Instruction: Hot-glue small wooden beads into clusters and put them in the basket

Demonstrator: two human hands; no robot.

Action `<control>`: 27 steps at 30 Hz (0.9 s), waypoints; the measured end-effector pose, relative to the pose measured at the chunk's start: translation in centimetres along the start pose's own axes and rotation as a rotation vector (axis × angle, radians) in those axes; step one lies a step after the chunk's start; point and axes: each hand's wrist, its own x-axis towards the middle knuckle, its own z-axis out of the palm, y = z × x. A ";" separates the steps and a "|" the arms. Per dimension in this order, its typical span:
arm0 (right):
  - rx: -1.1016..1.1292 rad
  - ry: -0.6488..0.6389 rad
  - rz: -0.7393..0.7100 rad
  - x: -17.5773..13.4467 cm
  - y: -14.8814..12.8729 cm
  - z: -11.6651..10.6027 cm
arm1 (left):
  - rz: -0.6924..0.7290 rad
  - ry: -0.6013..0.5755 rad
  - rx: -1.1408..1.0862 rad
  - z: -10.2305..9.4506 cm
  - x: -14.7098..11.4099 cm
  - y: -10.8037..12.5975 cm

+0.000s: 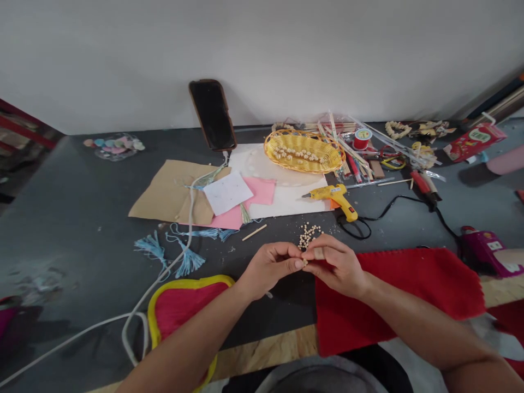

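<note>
My left hand (pixel 270 268) and my right hand (pixel 340 266) meet over the table's near side, their fingertips pinched together. Between them shows a little pale bead piece (pixel 305 262), partly covered by the fingers, so I cannot tell how many beads it has. A band of tape is wrapped round one finger of my right hand. Just beyond the fingertips lies a loose pile of small pale beads (pixel 308 234). Under my right wrist spreads a red felt sheet (pixel 401 278).
A yellow glue gun (pixel 335 197) with a black cord rests past the beads. Behind it, a yellow wicker basket (pixel 286 143) holds more beads. Blue tassels (pixel 190 261), brown paper (pixel 164 191) and a white cable (pixel 189 218) lie left. A phone (pixel 213 114) leans on the wall.
</note>
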 end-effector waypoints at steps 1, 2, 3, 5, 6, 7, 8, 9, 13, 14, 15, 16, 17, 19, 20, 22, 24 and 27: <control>-0.004 0.002 -0.003 0.0 0.0 0.0 | 0.000 0.005 0.008 0.0 0.0 0.0; -0.006 0.001 -0.003 0.0 0.0 0.0 | 0.002 0.010 0.015 0.0 0.0 0.0; -0.008 0.000 -0.001 0.0 -0.1 0.0 | 0.003 0.013 0.022 0.0 0.0 0.1; -0.015 -0.002 -0.004 0.1 -0.1 0.1 | 0.005 0.016 0.031 0.1 0.0 0.3; -0.017 -0.001 -0.009 0.1 -0.2 0.0 | 0.006 0.014 0.033 0.2 -0.1 0.4; -0.017 0.004 -0.016 0.2 -0.2 0.0 | 0.008 0.011 0.033 0.2 -0.1 0.4; -0.018 0.013 -0.024 0.2 -0.3 0.0 | 0.011 0.007 0.032 0.3 -0.2 0.5; -0.019 0.023 -0.028 0.3 -0.4 -0.1 | 0.015 0.002 0.030 0.3 -0.2 0.5; -0.019 0.068 0.025 0.4 -0.6 -0.6 | 0.061 -0.027 0.036 0.3 -0.2 0.4; -0.015 0.084 0.041 0.3 -0.6 -0.7 | 0.075 -0.035 0.042 0.2 -0.2 0.3; -0.010 0.098 0.049 0.3 -0.5 -0.9 | 0.086 -0.044 0.043 0.1 -0.1 0.2; -0.006 0.111 0.051 0.3 -0.5 -1.0 | 0.090 -0.054 0.034 0.1 -0.1 0.1; -0.005 0.119 0.049 0.2 -0.4 -1.1 | 0.086 -0.063 0.017 0.0 -0.1 0.0; -0.007 0.117 0.040 0.2 -0.4 -1.1 | 0.068 -0.072 -0.023 -0.1 0.0 -0.2; -0.006 0.109 0.033 0.2 -0.4 -1.1 | 0.065 -0.068 -0.029 -0.1 0.0 -0.2; 0.002 0.087 0.019 0.2 -0.4 -1.0 | 0.073 -0.052 0.007 -0.2 -0.1 -0.3; 0.008 0.070 0.008 0.2 -0.5 -0.9 | 0.087 -0.040 0.075 -0.3 -0.2 -0.2; -0.003 0.067 0.011 0.3 -0.6 -1.0 | 0.088 -0.043 0.109 -0.2 -0.3 0.2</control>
